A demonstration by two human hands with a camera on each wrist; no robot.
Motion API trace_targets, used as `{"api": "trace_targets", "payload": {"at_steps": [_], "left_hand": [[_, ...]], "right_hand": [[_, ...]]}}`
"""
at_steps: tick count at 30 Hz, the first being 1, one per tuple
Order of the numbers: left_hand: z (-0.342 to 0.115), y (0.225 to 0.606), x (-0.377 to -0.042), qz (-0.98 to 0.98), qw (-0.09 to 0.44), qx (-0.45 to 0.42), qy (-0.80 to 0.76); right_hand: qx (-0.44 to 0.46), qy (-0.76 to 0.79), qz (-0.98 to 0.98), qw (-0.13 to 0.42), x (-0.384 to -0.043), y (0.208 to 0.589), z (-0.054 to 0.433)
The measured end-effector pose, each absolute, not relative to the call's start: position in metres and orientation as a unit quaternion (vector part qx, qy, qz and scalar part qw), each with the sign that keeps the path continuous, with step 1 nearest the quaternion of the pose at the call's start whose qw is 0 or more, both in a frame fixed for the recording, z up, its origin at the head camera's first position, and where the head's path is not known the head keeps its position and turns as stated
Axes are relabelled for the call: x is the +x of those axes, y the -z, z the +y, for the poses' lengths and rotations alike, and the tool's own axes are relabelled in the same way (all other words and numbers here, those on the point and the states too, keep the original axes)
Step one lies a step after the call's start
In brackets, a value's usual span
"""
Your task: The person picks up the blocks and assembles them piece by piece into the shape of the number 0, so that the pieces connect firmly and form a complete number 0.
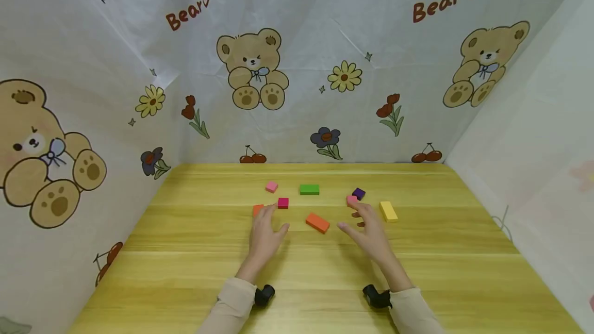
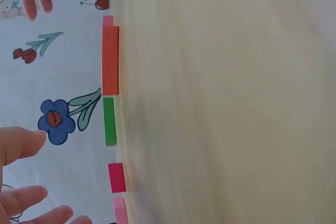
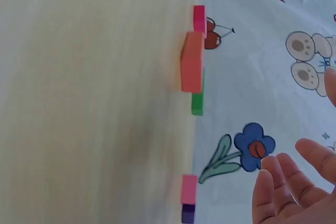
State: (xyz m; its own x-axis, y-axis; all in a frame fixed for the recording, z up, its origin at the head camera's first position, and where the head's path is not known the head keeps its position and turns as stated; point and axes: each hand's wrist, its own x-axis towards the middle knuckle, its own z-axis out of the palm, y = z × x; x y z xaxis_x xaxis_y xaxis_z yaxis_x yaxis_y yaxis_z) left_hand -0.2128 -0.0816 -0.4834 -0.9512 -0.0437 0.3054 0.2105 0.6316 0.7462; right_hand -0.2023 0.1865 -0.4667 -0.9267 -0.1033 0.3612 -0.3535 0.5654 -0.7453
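Observation:
In the head view my left hand (image 1: 265, 236) is held over the wooden table, fingers loosely extended and thumb apart, with nothing in its grasp. Its fingertips overlap an orange block (image 1: 258, 209), partly hidden behind them. A magenta block (image 1: 283, 203) lies just beyond the thumb. My right hand (image 1: 372, 235) is likewise relaxed and holds nothing. Its index finger overlaps the edge of a pink block (image 1: 351, 200), which sits against a purple block (image 1: 359, 193). Between the hands rests a larger orange block (image 1: 317, 222), lying flat and slanted.
Farther back lie a green block (image 1: 309, 189) and another pink block (image 1: 271, 186). A yellow block (image 1: 388, 211) is right of my right hand. Bear-printed cloth (image 1: 297, 133) rises along the back and left edges of the table (image 1: 306, 282). A thin cable (image 1: 505, 226) hangs at the right edge.

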Motion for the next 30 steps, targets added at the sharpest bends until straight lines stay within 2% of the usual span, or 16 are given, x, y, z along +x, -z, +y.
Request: {"api": "trace_targets", "payload": {"at_steps": [9,18,30], "left_hand": [[-0.065,0.488,-0.230,-0.893,0.139,-0.032,0.427],[-0.060,0.499,-0.253,-0.891,0.155,-0.002,0.427],[-0.046,0.511,-0.266,-0.895,0.175,0.034,0.409]], "right_hand": [[0.112,-0.476,-0.866,0.102,-0.217,0.484,0.174],[0.115,-0.465,-0.871,0.109,-0.224,0.502,0.171],[0.115,-0.466,-0.869,0.121,-0.222,0.513,0.166]]}}
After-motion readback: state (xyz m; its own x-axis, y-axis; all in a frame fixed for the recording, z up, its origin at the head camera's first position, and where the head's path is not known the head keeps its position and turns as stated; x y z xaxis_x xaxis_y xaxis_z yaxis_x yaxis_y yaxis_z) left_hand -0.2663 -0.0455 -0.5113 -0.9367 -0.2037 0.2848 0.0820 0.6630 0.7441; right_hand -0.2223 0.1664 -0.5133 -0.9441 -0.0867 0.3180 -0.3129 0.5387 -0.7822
